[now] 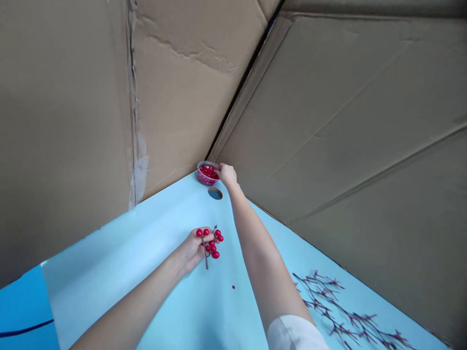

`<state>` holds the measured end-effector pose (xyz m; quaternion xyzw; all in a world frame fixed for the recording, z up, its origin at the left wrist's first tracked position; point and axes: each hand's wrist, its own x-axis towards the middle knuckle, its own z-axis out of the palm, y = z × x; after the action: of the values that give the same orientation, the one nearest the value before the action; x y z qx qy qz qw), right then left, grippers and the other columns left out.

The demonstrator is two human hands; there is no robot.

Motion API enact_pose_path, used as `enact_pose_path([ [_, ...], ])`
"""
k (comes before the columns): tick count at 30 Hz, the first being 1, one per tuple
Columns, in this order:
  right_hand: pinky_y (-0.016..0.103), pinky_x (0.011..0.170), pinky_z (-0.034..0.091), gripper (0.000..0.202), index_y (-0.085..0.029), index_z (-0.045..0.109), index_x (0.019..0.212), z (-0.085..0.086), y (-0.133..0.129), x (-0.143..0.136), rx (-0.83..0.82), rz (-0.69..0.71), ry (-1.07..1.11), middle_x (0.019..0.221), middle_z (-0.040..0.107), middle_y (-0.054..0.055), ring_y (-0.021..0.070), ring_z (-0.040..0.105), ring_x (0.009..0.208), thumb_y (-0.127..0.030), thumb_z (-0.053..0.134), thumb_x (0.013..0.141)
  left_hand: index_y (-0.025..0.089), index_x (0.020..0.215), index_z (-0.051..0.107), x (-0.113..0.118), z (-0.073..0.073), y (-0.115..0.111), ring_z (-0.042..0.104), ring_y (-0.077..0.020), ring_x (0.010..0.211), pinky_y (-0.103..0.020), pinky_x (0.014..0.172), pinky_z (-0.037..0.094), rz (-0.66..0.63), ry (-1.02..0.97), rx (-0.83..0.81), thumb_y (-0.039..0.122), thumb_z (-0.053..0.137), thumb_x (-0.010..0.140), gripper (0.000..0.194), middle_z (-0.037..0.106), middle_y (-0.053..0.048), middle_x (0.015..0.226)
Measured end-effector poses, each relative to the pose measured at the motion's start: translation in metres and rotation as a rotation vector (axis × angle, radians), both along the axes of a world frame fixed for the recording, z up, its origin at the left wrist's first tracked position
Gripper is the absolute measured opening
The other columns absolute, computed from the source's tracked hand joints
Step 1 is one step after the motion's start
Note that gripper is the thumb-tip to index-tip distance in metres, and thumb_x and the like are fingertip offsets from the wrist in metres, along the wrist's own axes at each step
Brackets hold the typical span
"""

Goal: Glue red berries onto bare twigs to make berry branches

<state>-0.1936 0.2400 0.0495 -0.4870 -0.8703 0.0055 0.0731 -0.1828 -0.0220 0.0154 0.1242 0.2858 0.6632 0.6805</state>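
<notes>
My left hand [195, 247] holds a short brown twig with several red berries [212, 247], its fingers closed around it above the pale blue table. Farther away, my right hand [227, 175] reaches to the right rim of a clear round bowl [207, 179] filled with small red berries. The fingertips of that hand are at the bowl's edge, and whether they hold a berry is too small to tell. One small red piece [233, 287] lies on the table between my forearms.
Bare dark branches [328, 304] lie at the lower right, beside my right forearm. A round hole [215, 193] is in the table just before the bowl. Cardboard walls [328, 107] meet behind the bowl. A dark cable [27, 328] crosses the lower left.
</notes>
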Motion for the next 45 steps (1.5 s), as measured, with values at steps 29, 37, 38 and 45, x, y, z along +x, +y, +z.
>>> enact_pose_path([
  [29, 0.026, 0.066, 0.044, 0.022, -0.016, 0.059, 0.095, 0.053, -0.425, 0.393, -0.233, 0.063, 0.101, 0.085, 0.062, 0.008, 0.016, 0.057, 0.076, -0.017, 0.041, 0.082, 0.012, 0.062, 0.044, 0.006, -0.01, -0.044, 0.058, -0.0094, 0.068, -0.021, 0.061, 0.05, 0.069, 0.453, -0.149, 0.004, 0.033, 0.084, 0.026, 0.06, 0.007, 0.063],
  [37, 0.024, 0.059, 0.038, 0.015, -0.015, 0.061, 0.084, 0.018, -0.399, 0.36, -0.384, 0.273, -0.116, 0.086, 0.059, 0.008, 0.0171, 0.055, 0.077, -0.011, 0.049, 0.076, 0.014, 0.059, 0.045, 0.027, -0.002, -0.091, 0.056, -0.0088, 0.067, -0.021, 0.061, 0.05, 0.164, 0.558, -0.133, 0.001, 0.036, 0.08, 0.026, 0.058, 0.004, 0.063],
  [38, 0.024, 0.058, 0.037, 0.015, -0.015, 0.061, 0.084, 0.015, -0.396, 0.358, -0.384, 0.284, -0.109, 0.085, 0.059, 0.008, 0.0175, 0.055, 0.076, -0.012, 0.05, 0.075, 0.015, 0.059, 0.045, 0.028, -0.002, -0.095, 0.056, -0.0089, 0.066, -0.021, 0.06, 0.05, 0.175, 0.573, -0.123, 0.002, 0.037, 0.079, 0.025, 0.058, 0.003, 0.063],
  [45, 0.023, 0.057, 0.038, 0.01, -0.015, 0.06, 0.078, 0.005, -0.393, 0.359, -0.362, 0.286, 0.03, 0.079, 0.059, 0.006, 0.0157, 0.055, 0.071, -0.01, 0.051, 0.073, 0.013, 0.047, 0.049, 0.045, -0.005, -0.107, 0.049, -0.0088, 0.056, -0.016, 0.045, 0.04, 0.152, 0.76, -0.042, 0.003, 0.057, 0.057, 0.017, 0.052, 0.0, 0.062],
])
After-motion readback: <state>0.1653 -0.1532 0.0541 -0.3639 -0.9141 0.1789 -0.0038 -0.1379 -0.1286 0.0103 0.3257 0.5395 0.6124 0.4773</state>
